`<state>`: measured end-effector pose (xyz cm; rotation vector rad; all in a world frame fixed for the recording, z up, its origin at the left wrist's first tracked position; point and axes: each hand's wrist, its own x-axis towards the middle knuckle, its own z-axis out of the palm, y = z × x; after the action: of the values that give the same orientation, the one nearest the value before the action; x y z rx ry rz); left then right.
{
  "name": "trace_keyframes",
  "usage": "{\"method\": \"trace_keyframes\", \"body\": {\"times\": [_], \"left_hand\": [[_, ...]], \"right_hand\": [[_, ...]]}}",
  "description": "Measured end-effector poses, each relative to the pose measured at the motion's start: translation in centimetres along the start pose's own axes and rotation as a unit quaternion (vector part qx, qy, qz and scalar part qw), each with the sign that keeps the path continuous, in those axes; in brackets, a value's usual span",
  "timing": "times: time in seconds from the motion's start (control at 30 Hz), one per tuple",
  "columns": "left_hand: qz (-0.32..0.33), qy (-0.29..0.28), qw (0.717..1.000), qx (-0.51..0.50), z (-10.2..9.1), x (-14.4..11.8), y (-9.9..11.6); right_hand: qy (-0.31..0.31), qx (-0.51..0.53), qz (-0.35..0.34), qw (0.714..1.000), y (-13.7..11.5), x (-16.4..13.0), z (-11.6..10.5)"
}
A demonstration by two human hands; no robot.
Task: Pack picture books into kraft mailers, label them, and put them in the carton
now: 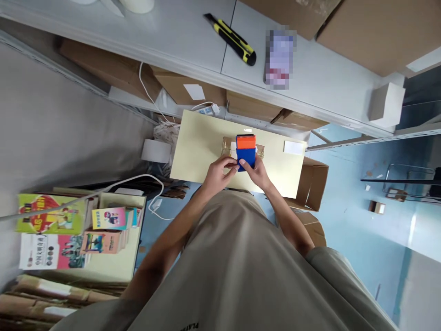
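Note:
Both my hands meet over a pale yellow table [200, 147]. My left hand [220, 171] and my right hand [257, 172] hold a small stack of flat items, blue at the bottom [245, 157] and orange on top [245, 141]. The stack sits in or against a clear plastic wrapper [227, 146] that spreads out on the table beneath it. My fingers pinch the near edge of the blue piece. A small white card [293, 147] lies on the table to the right.
A grey shelf [179, 41] above holds a yellow-black utility knife [234, 40], a phone [279, 59], cardboard boxes [372, 32] and a small white box [386, 105]. An open carton [312, 184] stands right of the table. Children's books [69, 230] fill a box at left.

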<state>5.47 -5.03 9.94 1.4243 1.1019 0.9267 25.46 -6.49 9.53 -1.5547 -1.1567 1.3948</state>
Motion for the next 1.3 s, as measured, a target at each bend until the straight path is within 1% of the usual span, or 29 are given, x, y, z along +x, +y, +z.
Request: {"method": "trace_keyframes", "body": {"times": [0.1,0.13,0.2,0.27,0.37,0.47,0.6,0.7,0.8,0.87,0.93,1.0,1.07,1.17,1.23,1.3], "left_hand": [[-0.069,0.019,0.996,-0.056,-2.8,1.3,-0.2],[-0.097,0.017,0.992,-0.075,-3.7,1.9,-0.1],[-0.143,-0.010,0.984,-0.104,-5.3,3.1,0.1],[-0.166,-0.042,0.978,-0.123,-6.2,4.0,0.2],[-0.173,-0.060,0.973,-0.141,-6.6,4.5,-0.2],[-0.161,-0.045,0.973,-0.156,-6.5,4.4,-2.0],[-0.151,-0.022,0.974,-0.170,-6.0,4.1,-5.5],[-0.160,0.008,0.974,-0.162,-4.7,3.5,-7.5],[-0.171,0.071,0.972,-0.148,-2.8,2.6,-8.4],[-0.182,0.100,0.966,-0.151,-1.8,2.3,-8.6],[-0.195,0.126,0.958,-0.168,-1.5,2.6,-9.1],[-0.209,0.162,0.946,-0.185,-1.9,3.3,-10.1],[-0.231,0.191,0.934,-0.194,-2.4,4.2,-11.7],[-0.284,0.187,0.917,-0.207,-2.4,4.9,-14.3],[-0.312,0.179,0.906,-0.224,-1.8,4.9,-15.4],[-0.325,0.178,0.899,-0.233,-1.0,4.7,-16.2]], "right_hand": [[-0.045,-0.028,0.011,0.999,0.2,-0.3,0.0],[-0.059,-0.039,0.018,0.997,0.2,-0.5,-0.2],[-0.088,-0.072,0.028,0.993,-0.2,-0.8,-0.6],[-0.116,-0.120,0.026,0.986,-0.9,-1.1,-1.0],[-0.151,-0.187,0.008,0.971,-2.5,-1.3,-1.5],[-0.176,-0.230,0.022,0.957,-4.2,-1.1,-1.6],[-0.194,-0.276,0.087,0.937,-5.8,-0.1,-1.3],[-0.203,-0.285,0.141,0.926,-6.7,1.1,-1.0],[-0.218,-0.324,0.184,0.902,-8.1,2.5,-1.0],[-0.250,-0.345,0.216,0.879,-9.7,3.3,-1.4],[-0.279,-0.352,0.258,0.856,-11.9,4.0,-2.3],[-0.280,-0.375,0.296,0.833,-14.3,4.5,-3.5],[-0.259,-0.421,0.319,0.808,-16.5,5.1,-4.4],[-0.232,-0.476,0.332,0.780,-18.4,6.0,-5.0],[-0.230,-0.486,0.328,0.777,-18.8,6.6,-4.7],[-0.239,-0.485,0.316,0.780,-18.6,7.1,-4.3]]}}
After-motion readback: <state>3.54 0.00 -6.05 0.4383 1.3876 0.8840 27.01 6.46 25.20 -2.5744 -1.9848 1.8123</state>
